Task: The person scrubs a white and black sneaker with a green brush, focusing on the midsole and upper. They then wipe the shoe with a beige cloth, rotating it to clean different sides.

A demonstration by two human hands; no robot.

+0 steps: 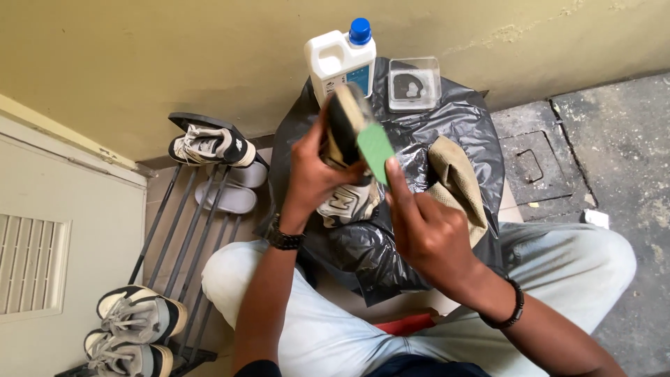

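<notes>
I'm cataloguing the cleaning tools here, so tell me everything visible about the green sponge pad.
The green sponge pad is a flat, rectangular scouring piece, matte and slightly fibrous-looking. It is tilted on edge, pressed against the sole of the sneaker. The right hand pinches its lower end; the left hand holds the sneaker.

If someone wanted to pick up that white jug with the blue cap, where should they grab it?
Probably by the moulded handle on the white jug's upper left shoulder, reaching in from the left. The jug stands upright on the black plastic sheet, and the handle opening sits clear on that side; the shoe partly blocks its front.
</notes>
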